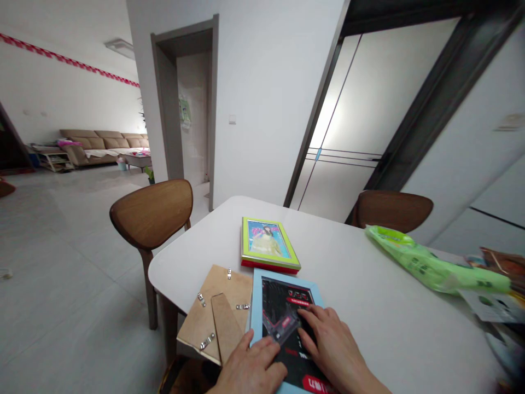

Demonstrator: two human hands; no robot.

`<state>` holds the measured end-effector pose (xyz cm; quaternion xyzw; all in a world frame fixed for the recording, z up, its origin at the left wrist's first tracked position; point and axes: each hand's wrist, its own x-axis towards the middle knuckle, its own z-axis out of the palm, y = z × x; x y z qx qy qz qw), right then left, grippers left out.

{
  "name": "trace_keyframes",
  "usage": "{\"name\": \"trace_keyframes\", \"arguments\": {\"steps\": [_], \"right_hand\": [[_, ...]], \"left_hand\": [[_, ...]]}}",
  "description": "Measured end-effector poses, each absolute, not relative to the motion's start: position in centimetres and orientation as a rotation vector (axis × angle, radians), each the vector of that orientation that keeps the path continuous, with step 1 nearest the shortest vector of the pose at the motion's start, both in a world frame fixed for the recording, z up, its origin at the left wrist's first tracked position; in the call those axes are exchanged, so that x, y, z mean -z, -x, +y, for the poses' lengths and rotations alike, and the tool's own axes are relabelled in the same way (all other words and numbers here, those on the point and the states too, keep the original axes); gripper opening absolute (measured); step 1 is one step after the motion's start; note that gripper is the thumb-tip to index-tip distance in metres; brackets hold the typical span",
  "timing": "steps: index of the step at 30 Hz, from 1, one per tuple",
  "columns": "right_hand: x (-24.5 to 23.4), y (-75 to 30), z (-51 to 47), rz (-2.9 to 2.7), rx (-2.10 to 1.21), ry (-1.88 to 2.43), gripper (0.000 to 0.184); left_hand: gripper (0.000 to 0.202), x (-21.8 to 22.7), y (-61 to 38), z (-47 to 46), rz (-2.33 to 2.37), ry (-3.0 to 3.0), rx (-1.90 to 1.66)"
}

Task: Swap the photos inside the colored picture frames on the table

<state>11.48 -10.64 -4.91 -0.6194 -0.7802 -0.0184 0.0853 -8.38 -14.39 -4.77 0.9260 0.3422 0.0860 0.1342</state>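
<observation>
Apparently, the step in hand is work on the open blue frame [256,301], which lies flat on the near part of the counter [348,273]. Inside it is a black insert [279,293] with red labels, and on this insert lies a clear packet [284,327], between the two hands; what it contains, I cannot tell. To the left, just beside the frame, the wooden back [205,314] lies with its clips and its stand up, and its near corner reaches beyond the counter's edge. So I judge that the frame is not yet closed. The next move probably calls for the fingertips to take the packet or the insert by an edge, while the other hand keeps the frame steady.

About the pose: both hands come from the near side, with palms down. The left hand [254,364] has its fingers loosely spread over the frame's left side and the packet's near end. The right hand [334,342] is a little bent, its fingertips apart and resting on the insert, at the right of the packet. In neither hand do I see a closed grip. Farther away, a green frame [245,236] lies on a red one [266,266].
</observation>
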Motion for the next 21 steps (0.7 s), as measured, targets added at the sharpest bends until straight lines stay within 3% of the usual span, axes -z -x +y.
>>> {"name": "trace_keyframes", "arguments": {"steps": [3,7,14,21], "right_hand": [[5.3,-12.4,-11.6,-2.405,-0.061,1.798,0.047],[6.4,-12.9,-12.3,-2.414,-0.031,1.869,0.047],[4.8,-10.9,-12.4,-2.283,-0.259,1.752,0.046],[0.3,-3.5,-12.9,-1.878,-0.948,1.358,0.051]], "left_hand": [[0.047,2.7,10.5,-14.9,1.04,-2.625,-0.228],[0.077,2.3,15.0,-14.7,1.441,-2.513,-0.141],[0.069,6.3,18.0,-13.1,1.674,-2.627,-0.321],[0.044,3.1,17.3,-13.4,1.553,-2.909,-0.578]]}}
